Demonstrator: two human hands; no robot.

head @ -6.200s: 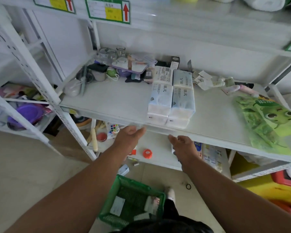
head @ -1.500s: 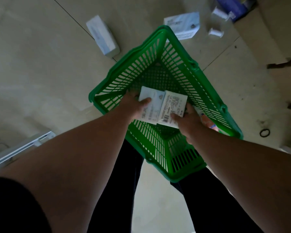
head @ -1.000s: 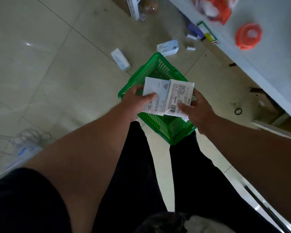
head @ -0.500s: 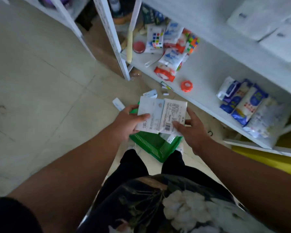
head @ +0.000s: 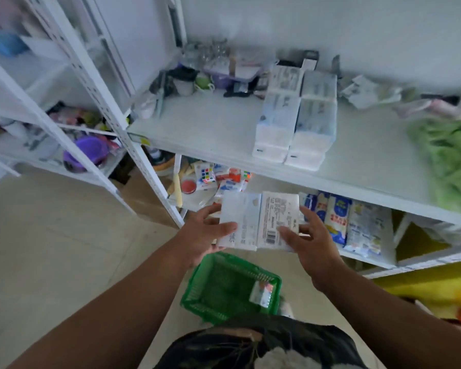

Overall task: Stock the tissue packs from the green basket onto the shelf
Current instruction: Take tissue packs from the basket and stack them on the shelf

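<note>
— Head camera first: what are we seeing change between our hands?

— We are now standing up from the basket, which half a second ago was still partly hidden under our hands and is now sitting on the floor below and just behind them. We are carrying two tissue packs side by side, up in front of the lower shelf edge.

— How are the hands sitting on them?

— Our left hand is gripping the left pack, thumb curled over its face and fingers underneath. Our right hand is pinching the right pack the same way, thumb lying by the barcode.

— And where are we heading?

— We are judging that the packs are going up and ahead of our hands, onto the shelf, where a stack of packs is already standing. The bare board to the left of that stack, or its top, is looking like the natural spot.

— Is the basket done?

— Not quite; one small packet is lying in its right corner, below our right wrist. Whether it is tissue, we cannot tell.
</note>
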